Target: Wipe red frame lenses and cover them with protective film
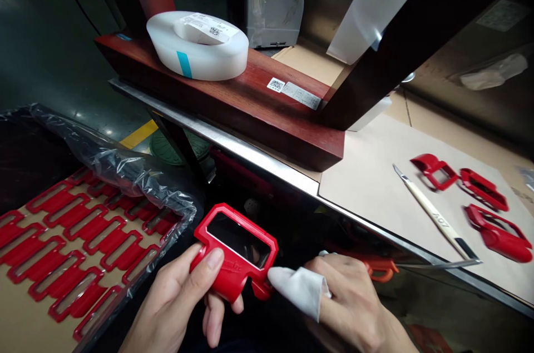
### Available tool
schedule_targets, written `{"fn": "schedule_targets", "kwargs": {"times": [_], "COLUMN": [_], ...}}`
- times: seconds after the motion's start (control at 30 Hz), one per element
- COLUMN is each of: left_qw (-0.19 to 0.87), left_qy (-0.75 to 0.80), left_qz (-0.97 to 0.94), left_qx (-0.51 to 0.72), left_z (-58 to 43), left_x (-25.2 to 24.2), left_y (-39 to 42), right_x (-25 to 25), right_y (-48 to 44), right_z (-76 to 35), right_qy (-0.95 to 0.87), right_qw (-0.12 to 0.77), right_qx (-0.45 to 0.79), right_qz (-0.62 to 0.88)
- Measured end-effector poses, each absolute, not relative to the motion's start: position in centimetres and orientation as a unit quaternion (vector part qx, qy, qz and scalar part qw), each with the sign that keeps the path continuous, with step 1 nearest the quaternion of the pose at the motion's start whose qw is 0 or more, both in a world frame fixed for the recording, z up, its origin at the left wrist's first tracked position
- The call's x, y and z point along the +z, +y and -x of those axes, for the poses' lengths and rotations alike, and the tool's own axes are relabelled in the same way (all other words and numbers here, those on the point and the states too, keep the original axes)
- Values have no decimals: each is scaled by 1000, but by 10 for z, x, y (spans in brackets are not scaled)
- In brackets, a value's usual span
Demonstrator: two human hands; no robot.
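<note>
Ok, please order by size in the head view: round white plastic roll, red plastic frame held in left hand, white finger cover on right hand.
1. White roll
2. Red frame, despite being nearer
3. Finger cover

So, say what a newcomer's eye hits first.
Probably the red part in the left hand, beside the right hand and its white finger cover. Then rows of similar red parts in the lined container, lower left, and the white roll on the wooden beam.

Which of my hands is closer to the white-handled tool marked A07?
Right. Your right hand is below and left of the white-handled tool in the picture, not touching it; your left hand is farther left, holding a red part.
</note>
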State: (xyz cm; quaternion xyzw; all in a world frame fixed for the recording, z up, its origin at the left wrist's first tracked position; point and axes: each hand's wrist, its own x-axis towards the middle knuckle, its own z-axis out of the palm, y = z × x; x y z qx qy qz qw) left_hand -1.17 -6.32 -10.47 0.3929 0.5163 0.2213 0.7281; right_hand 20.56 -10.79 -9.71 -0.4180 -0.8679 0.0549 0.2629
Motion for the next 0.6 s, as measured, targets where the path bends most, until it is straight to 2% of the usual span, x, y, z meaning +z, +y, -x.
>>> {"fn": "schedule_targets", "kwargs": {"times": [0.6], "left_qw": [738], "left_qy": [518], "left_qz": [-373], "left_qx": [219], "left_z": [9], "left_x": [-104], "left_y": [-65], "right_x": [-113], "right_y": [-106], "right_z": [-210], "right_qy": [-848], "right_qw": [255], "right_qx": [-8], "right_qz": [465]}}
